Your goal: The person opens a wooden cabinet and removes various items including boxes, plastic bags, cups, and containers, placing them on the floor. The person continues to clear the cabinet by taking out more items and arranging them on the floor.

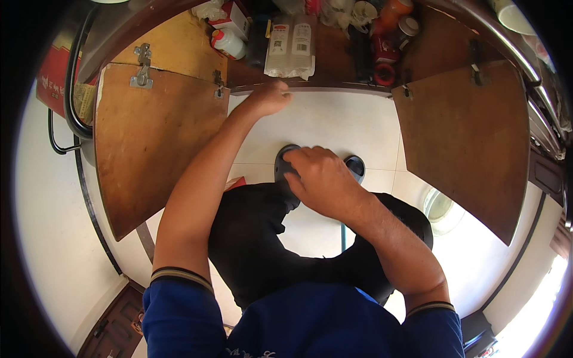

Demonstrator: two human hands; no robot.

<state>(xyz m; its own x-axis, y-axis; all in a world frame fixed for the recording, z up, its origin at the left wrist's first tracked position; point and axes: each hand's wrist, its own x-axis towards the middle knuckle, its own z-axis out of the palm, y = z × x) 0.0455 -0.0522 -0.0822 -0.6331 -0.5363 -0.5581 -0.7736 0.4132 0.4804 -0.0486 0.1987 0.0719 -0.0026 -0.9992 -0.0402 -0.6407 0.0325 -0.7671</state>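
Note:
Before me is an open low cabinet, its shelf edge [313, 87] running across the top of the view. My left hand [272, 97] is just in front of that edge, fingers curled; whether it holds anything is unclear. Beyond it, two clear-wrapped stacks of disposable cups [290, 49] lie side by side on the shelf. My right hand [320, 176] hangs above my knees and a grey slipper, fingers bent, thumb apart, with nothing seen in it. A white bottle with a red cap [229, 43] lies left of the stacks; a roll of red tape [384, 74] is to their right.
Wooden cabinet doors stand open at left [156, 143] and right [470, 147]. A red and white box [233, 20], plastic bags and an orange bottle [396, 9] crowd the shelf. A round glass-like container [438, 206] is on the floor at right, partly behind the door. Metal rails run along the upper right.

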